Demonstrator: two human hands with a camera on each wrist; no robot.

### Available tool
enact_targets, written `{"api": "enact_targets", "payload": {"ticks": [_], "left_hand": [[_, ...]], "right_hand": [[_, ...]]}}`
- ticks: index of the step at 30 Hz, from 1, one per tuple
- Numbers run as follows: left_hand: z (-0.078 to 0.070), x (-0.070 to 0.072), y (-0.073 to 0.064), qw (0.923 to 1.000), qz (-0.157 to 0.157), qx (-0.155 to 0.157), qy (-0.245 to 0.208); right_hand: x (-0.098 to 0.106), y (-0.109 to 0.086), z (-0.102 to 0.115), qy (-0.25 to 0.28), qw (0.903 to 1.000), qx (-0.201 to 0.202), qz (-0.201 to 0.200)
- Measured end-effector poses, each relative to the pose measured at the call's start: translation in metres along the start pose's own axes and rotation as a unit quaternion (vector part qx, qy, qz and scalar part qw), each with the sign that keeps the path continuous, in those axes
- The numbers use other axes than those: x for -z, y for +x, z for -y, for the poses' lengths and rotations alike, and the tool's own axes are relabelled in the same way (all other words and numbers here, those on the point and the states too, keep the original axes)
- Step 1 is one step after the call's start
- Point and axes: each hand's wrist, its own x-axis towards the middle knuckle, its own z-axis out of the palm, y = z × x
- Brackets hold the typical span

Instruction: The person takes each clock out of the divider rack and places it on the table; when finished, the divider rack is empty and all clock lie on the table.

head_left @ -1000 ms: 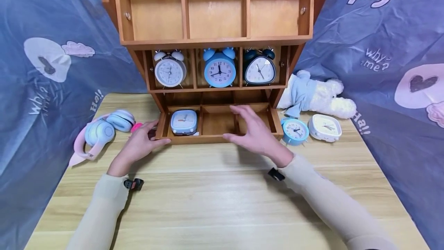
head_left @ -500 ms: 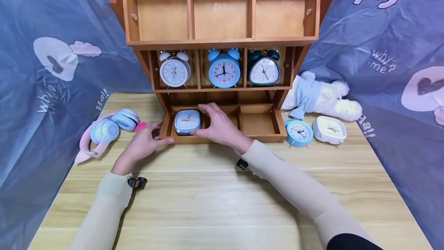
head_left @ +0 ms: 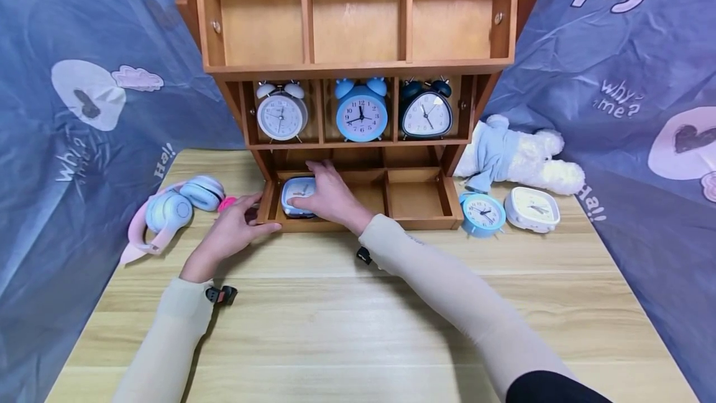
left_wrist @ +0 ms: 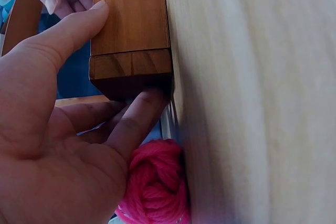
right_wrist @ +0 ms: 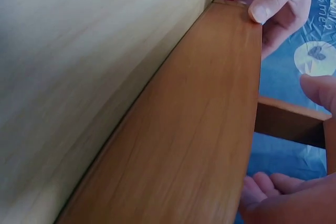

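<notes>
A tiered wooden shelf [head_left: 358, 69] stands at the back of the table. My left hand [head_left: 232, 229] grips the left front corner of its bottom tier; the left wrist view shows the thumb on the front board [left_wrist: 131, 11] and fingers bent under its end. In the bottom left compartment sits a small blue square alarm clock [head_left: 291, 189]. Over its right side is my right hand [head_left: 334, 199], thumb in front of the dial and fingers behind. Thumb and fingers stand apart in the right wrist view, where the clock does not show.
Three twin-bell clocks, white [head_left: 281, 115], blue [head_left: 362, 117] and dark teal [head_left: 427, 115], fill the middle tier. A light-blue clock [head_left: 482, 214], a white clock [head_left: 532, 209] and a plush toy [head_left: 517, 154] lie right. Headphones [head_left: 168, 211] and pink yarn [left_wrist: 157, 182] are left.
My right hand has moved left, from the bottom tier's middle compartment to the blue square clock, now partly covering it. The left hand keeps its hold on the shelf corner.
</notes>
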Motion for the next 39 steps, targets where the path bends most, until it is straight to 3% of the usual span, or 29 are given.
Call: {"api": "enact_targets", "payload": {"ticks": [10, 18, 22, 29, 31, 35, 39], "left_hand": [[0.002, -0.001, 0.002, 0.9999, -0.004, -0.009, 0.001], [0.002, 0.0, 0.002, 0.9999, -0.006, -0.012, 0.0], [0.004, -0.001, 0.002, 0.9999, -0.003, -0.011, -0.002], [0.003, -0.001, 0.002, 0.9999, 0.002, -0.009, -0.009], [0.003, -0.001, 0.002, 0.9999, 0.003, -0.009, -0.009], [0.003, -0.001, 0.001, 0.9999, 0.002, -0.012, -0.01], [0.003, -0.001, 0.001, 0.9999, 0.0, -0.013, -0.007]], "right_hand": [[-0.016, 0.006, 0.01, -0.049, 0.9979, -0.041, -0.011], [-0.053, 0.037, -0.027, -0.084, 0.9951, -0.044, -0.026], [-0.058, 0.037, -0.024, -0.094, 0.9943, -0.048, -0.016], [-0.065, 0.04, -0.033, -0.108, 0.9934, -0.021, -0.03], [-0.065, 0.039, -0.031, -0.112, 0.9929, -0.021, -0.035], [-0.046, 0.022, 0.0, -0.124, 0.9913, -0.038, -0.019], [-0.047, 0.021, 0.008, -0.147, 0.9877, -0.051, -0.017]]}}
